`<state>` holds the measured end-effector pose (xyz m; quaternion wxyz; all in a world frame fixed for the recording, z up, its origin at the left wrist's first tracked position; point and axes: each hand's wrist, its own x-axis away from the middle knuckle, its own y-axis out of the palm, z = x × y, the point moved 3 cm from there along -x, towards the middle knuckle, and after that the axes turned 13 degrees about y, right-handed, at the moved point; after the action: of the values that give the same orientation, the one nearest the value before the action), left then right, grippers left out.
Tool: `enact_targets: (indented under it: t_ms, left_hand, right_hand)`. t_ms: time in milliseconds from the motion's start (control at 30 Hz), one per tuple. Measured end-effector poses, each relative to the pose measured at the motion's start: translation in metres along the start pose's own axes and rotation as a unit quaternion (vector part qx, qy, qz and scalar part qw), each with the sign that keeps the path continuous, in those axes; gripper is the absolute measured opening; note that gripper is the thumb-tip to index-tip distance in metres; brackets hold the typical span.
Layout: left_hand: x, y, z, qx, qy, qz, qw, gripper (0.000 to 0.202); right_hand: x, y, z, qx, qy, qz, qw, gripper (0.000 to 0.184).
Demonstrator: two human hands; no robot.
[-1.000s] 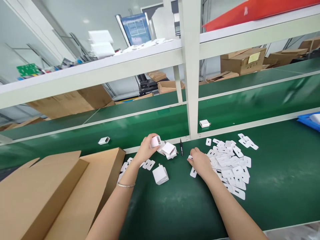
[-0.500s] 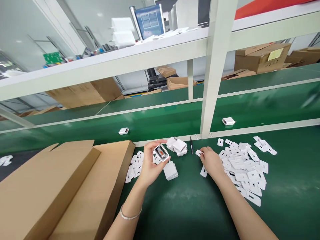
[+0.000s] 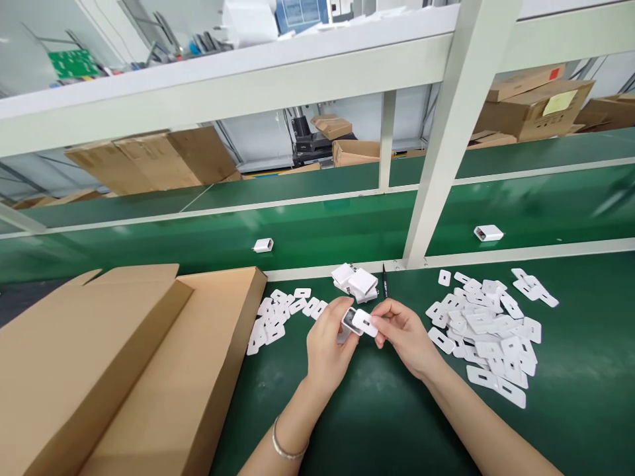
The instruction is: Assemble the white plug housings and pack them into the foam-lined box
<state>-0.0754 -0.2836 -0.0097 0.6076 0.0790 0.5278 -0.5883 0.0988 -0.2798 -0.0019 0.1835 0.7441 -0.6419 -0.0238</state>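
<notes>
My left hand [image 3: 328, 345] is closed around a white charger housing [image 3: 349, 320], its open end facing up and dark parts showing inside. Between the fingertips of my right hand [image 3: 407, 336] is a white slotted cover plate [image 3: 366, 323], held over part of the housing's opening. Whether the plate touches the rim I cannot tell. Just beyond my hands lies a small pile of white charger housings [image 3: 362, 281], with a black pen-like tool [image 3: 385, 282] beside it. A large heap of white cover plates [image 3: 489, 324] spreads to the right of my right hand.
An open cardboard box [image 3: 198, 344] occupies the left side, with more small white plates [image 3: 272, 320] along its edge. Behind the table runs a green conveyor belt [image 3: 337, 231] carrying two white housings, one being the right-hand housing [image 3: 489, 233]. A pale post [image 3: 441, 152] rises before it.
My right hand has brought the cover plate leftward to the charger housing in my left hand. The left hand has shifted right and lower. The housings on the belt have moved right.
</notes>
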Motion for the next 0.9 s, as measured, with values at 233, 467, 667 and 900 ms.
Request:
enact_targets:
  t_ms: [233, 467, 667, 900]
  left_hand:
    - [-0.004, -0.004, 0.010, 0.012, 0.064, -0.016, 0.998, 0.055]
    - [-0.001, -0.006, 0.009, 0.081, 0.041, -0.051, 0.995, 0.038]
    - [0.003, -0.002, 0.014, 0.120, 0.046, -0.028, 0.991, 0.035]
    - [0.009, 0.005, 0.012, 0.182, 0.013, -0.021, 0.983, 0.031]
  right_hand:
    - [0.004, 0.012, 0.011, -0.011, -0.033, 0.019, 0.999, 0.037]
    - [0.002, 0.013, 0.018, 0.029, -0.030, 0.031, 0.999, 0.042]
    - [0.009, 0.024, 0.022, 0.096, -0.052, -0.009, 0.994, 0.042]
    - [0.011, 0.022, 0.023, 0.153, -0.092, -0.019, 0.984, 0.041]
